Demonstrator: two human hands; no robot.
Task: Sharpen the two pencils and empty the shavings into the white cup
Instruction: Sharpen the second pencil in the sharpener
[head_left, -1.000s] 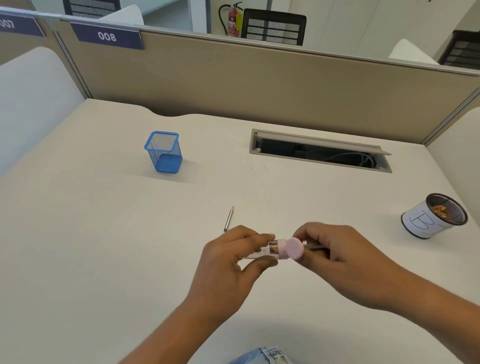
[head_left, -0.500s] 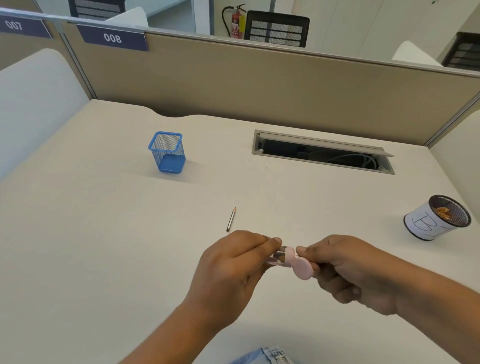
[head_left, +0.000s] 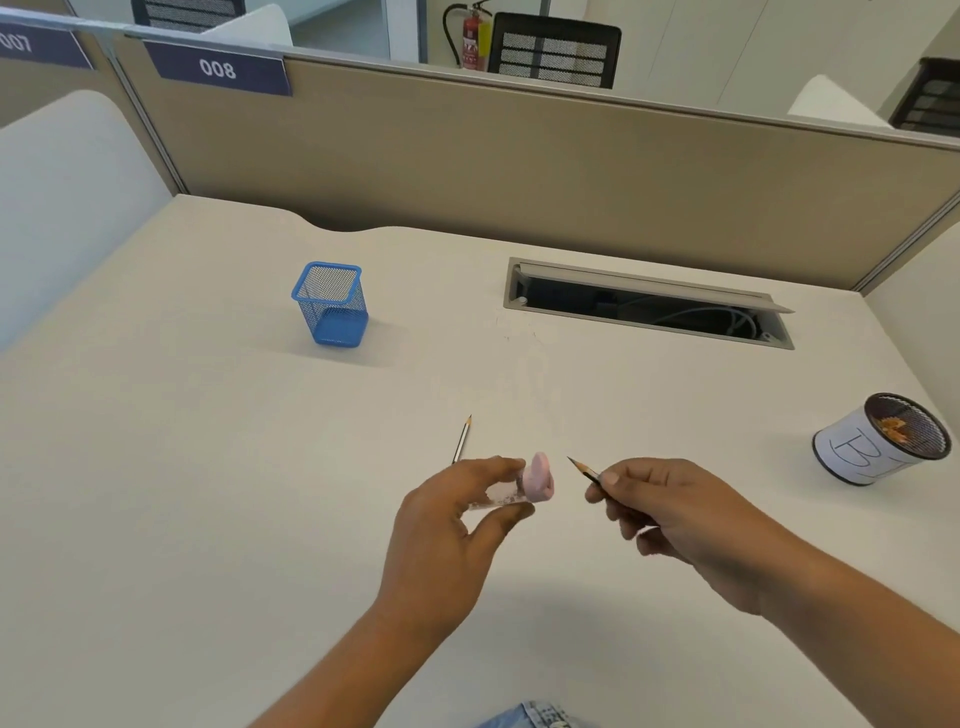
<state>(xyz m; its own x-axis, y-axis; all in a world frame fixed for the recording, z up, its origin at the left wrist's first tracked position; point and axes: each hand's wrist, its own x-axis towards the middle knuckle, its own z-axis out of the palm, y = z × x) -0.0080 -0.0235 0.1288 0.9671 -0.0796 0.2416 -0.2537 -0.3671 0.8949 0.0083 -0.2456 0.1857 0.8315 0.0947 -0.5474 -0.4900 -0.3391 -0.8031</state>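
My left hand (head_left: 457, 525) grips a pencil sharpener (head_left: 519, 487) with a clear body and a pink round cap facing right. My right hand (head_left: 675, 514) pinches a short dark pencil (head_left: 584, 469) near its sharp tip, which points up-left and sits a small gap away from the cap. A second pencil (head_left: 461, 440) lies on the desk just beyond my left hand, tip pointing away. The white cup (head_left: 878, 441), marked with a hand-drawn letter and lined with dark mesh, leans at the right with orange shavings inside.
A blue mesh pen holder (head_left: 332, 304) stands at the back left. An open cable slot (head_left: 649, 304) with wires is set into the desk at the back right. Beige partition walls (head_left: 519, 166) close off the desk behind and at both sides.
The pencil has come out of the sharpener: my right hand drew it away to the right, while my left hand kept hold of the sharpener and lifted it slightly.
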